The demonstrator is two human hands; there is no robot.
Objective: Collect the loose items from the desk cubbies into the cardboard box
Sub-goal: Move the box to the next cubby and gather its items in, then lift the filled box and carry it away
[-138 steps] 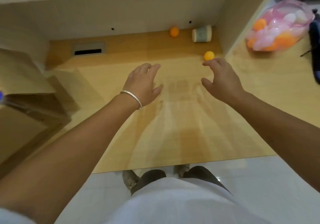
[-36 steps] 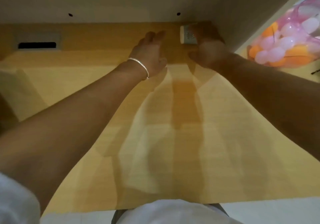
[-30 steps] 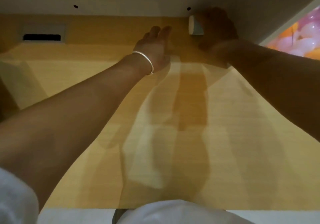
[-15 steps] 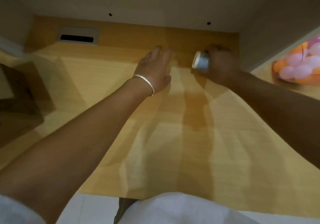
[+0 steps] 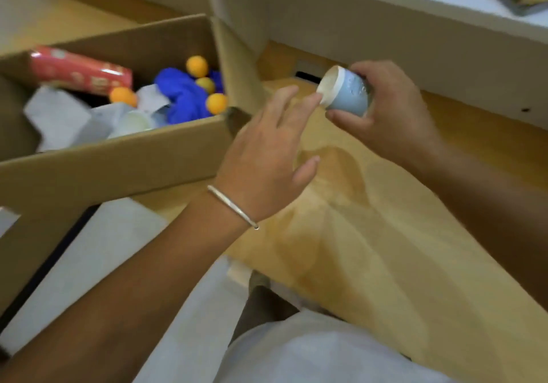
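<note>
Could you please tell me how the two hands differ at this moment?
The right hand grips the blue cup, fingers curled round it; the left hand holds nothing, its fingers straight, one fingertip at the cup's rim. The left wrist wears a bracelet; the right wrist is bare. Both hang above the desk, right of the box.

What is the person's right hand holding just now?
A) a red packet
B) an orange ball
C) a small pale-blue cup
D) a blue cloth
C: the right hand has its fingers curled round a small pale-blue cup, tipped on its side, while the orange balls, the red packet and the blue cloth all lie in the cardboard box.
</note>
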